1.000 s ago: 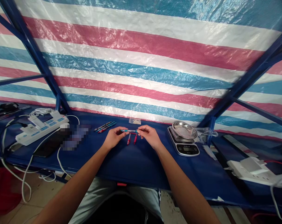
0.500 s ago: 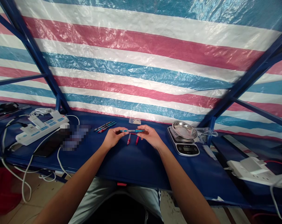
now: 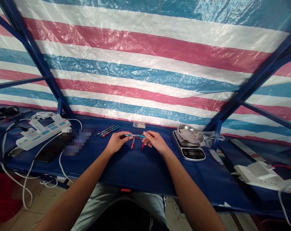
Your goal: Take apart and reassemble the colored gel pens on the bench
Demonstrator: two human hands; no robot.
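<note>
"What are we doing right now?"

"We're holding a teal pen (image 3: 134, 136) level in front of us. Our left hand (image 3: 118, 142) and right hand (image 3: 155, 141) each close their grip on one end."

"What's closest?"

"Two red pens (image 3: 133, 144) lie just below it, between our hands. Three more pens (image 3: 108, 130) lie to the left, with a small clear bag (image 3: 139, 124) ahead and a kitchen scale (image 3: 189, 153) to the right."

"How much room do we have?"

"Bare table (image 3: 140, 170) stretches from our hands to its near edge, and there are gaps on both sides."
</note>
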